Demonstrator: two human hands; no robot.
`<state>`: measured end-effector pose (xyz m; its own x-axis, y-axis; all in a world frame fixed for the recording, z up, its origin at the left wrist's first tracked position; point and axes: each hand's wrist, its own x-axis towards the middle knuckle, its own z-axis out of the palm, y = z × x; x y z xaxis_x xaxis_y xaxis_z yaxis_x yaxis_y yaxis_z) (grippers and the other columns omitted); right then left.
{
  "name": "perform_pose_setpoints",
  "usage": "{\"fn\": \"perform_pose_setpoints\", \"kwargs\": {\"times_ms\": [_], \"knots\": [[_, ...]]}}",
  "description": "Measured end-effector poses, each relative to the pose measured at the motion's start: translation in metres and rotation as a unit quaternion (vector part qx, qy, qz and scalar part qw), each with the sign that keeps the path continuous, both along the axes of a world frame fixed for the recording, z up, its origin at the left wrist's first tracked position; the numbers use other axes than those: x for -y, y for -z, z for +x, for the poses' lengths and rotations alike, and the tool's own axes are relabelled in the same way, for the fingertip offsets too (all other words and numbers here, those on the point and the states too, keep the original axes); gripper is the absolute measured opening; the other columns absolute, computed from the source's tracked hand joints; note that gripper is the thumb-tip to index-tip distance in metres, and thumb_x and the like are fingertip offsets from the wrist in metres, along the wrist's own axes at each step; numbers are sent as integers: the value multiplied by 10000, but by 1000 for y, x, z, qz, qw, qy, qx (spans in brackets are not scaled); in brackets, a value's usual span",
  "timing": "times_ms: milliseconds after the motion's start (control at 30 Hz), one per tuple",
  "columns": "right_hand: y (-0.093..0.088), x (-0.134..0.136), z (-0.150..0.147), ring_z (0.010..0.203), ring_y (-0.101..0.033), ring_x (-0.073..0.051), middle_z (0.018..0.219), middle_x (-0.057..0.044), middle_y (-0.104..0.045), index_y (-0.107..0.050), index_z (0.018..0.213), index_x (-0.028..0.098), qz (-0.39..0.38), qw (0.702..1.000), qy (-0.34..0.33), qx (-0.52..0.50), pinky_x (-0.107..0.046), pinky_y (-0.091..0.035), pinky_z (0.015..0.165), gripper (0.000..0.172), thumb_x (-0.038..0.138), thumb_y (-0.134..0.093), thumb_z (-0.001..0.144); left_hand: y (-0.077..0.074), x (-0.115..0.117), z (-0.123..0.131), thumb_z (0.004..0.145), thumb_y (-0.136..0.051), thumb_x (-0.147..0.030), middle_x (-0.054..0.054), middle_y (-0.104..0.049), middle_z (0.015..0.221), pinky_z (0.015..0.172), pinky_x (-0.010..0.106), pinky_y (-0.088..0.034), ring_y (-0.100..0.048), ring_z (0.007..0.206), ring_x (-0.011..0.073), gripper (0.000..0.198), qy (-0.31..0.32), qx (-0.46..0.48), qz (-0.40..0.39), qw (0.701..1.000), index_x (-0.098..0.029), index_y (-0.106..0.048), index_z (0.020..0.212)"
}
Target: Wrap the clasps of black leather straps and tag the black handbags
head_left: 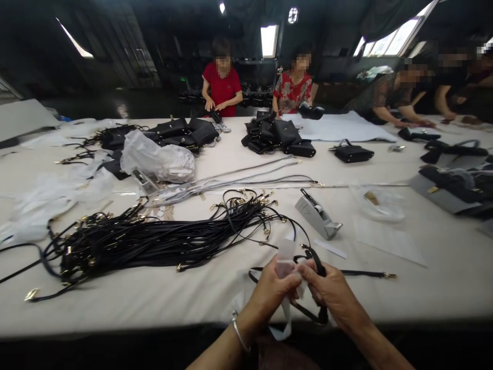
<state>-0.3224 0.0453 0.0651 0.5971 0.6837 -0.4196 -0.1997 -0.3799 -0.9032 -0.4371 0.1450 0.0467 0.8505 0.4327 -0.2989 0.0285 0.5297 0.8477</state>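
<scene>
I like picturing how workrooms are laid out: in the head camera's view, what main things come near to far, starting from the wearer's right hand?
Right hand, flat white strip, grey tape dispenser, heap of black handbags, person in a red patterned top.

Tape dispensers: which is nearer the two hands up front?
The lettered dispenser, just beyond the right hand; the other dispenser sits farther off, beside the white plastic bag.

The straps (162,239) are black, their clasps (31,294) gold, the tablecloth (154,303) cream, one shirt (292,93) floral over red
</scene>
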Motion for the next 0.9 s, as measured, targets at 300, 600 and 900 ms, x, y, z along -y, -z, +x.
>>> {"fn": "perform_pose_setpoints", "kwargs": {"times_ms": [300, 600, 900], "knots": [[0, -3, 32, 387, -197, -38, 414, 118, -289, -605, 790, 155, 7, 998, 2, -59, -210, -123, 394, 619, 716, -781, 594, -3, -24, 5, 759, -706, -444, -44, -442, 596, 557, 240, -266, -363, 588, 94, 343, 50, 12, 112, 992, -149, -558, 663], [-39, -14, 90, 478, -331, -61, 679, 31, -585, -696, 1173, 186, -21, 977, -213, 8, -226, -248, 448, 626, 397, -846, 604, -9, -10, 27, 718, -690, -375, -48, -458, 580, 466, 217, -293, -404, 506, 85, 246, 97, -53, 125, 986, -170, -556, 687], [-6, 12, 148, 593, -492, -159, 582, -8, -568, -646, 613, 159, 42, 951, -279, 127, -259, -393, 540, 384, 527, -733, 682, 12, 66, 88, 724, -608, -280, -1, -584, 578, 471, 229, -432, -548, 485, 129, 135, -37, -160, 131, 978, -147, -623, 742]]}}
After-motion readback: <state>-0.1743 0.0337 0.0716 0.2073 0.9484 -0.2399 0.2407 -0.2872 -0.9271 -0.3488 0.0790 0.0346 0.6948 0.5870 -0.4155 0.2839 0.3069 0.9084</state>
